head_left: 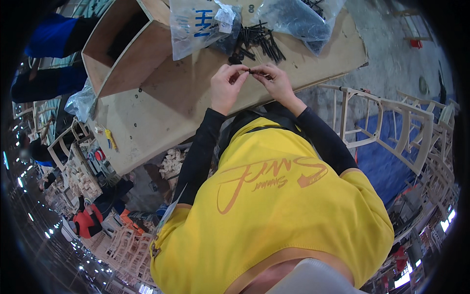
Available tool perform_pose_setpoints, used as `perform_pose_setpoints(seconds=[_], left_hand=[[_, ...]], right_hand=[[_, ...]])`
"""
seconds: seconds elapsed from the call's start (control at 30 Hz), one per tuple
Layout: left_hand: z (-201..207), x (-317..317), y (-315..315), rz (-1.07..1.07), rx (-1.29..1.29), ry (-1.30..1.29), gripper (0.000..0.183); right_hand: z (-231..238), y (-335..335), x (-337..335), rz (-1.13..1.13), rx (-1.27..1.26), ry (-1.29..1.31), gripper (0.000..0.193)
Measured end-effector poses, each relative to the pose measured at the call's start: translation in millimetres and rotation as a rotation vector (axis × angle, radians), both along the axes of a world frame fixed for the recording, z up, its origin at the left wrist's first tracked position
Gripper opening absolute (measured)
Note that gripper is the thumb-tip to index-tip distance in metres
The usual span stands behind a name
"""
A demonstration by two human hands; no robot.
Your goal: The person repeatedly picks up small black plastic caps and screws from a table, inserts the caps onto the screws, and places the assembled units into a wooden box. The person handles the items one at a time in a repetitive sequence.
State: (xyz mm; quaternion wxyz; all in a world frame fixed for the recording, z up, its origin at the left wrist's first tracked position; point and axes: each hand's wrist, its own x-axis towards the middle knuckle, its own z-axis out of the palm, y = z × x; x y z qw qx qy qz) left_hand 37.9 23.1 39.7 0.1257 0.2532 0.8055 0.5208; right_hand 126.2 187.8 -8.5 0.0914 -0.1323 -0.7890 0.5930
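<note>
Over the near edge of the wooden worktable, my left hand [226,87] and my right hand [278,84] meet fingertip to fingertip. Both are closed in a pinch on one small dark piece of hardware [250,71], too small to make out its exact kind. Just beyond them lies a loose pile of long black bolts [268,44]. A clear plastic bag [188,36] with blue marking and a paper label sits left of the pile. Another clear bag [293,22], holding dark hardware, lies to its right.
A curved open wooden frame [128,54] stands on the tabletop [147,130] at the left. Yellow-handled pliers or cutters [110,140] lie near the table's left corner. Wooden chair frames [382,117] stand at the right. A person in blue and black [54,36] is at the far left.
</note>
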Motion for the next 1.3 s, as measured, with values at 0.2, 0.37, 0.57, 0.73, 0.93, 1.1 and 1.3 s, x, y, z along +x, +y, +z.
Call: perform_pose_setpoints(seconds=[0.2,0.37,0.57,0.73,0.93,1.1,1.3], left_hand=[[32.2,-23.2,-15.2,-0.094,-0.122,0.09,0.014],[121.1,-112.5,-51.8,0.272,-0.099,0.614,0.015],[161.1,-152.7,-69.1,0.349,-0.035,0.245,0.021],[154.8,-133.7,-66.7,0.092,-0.114,0.129,0.018],[173.7,-165.7,-81.9,0.445,0.109,0.288,0.022],[158.2,-170.0,-95.5,0.445,0.258,0.319,0.019],[84.9,-47.2,-7.2,-0.072,0.089,-0.246,0.014]], right_hand=[[23.4,0.6,-2.6,0.116,-0.017,0.01,0.027],[-19.4,40.4,-15.8,-0.284,0.467,-0.015,0.035],[-50.1,76.3,-16.3,-0.299,0.608,-0.189,0.03],[-59.3,85.1,-22.0,-0.264,0.489,-0.214,0.022],[-70.1,90.2,-23.6,-0.326,0.343,-0.21,0.023],[-55.6,85.3,-23.5,-0.377,-0.532,-0.234,0.03],[2.6,46.0,-19.7,-0.154,-1.17,-0.18,0.04]])
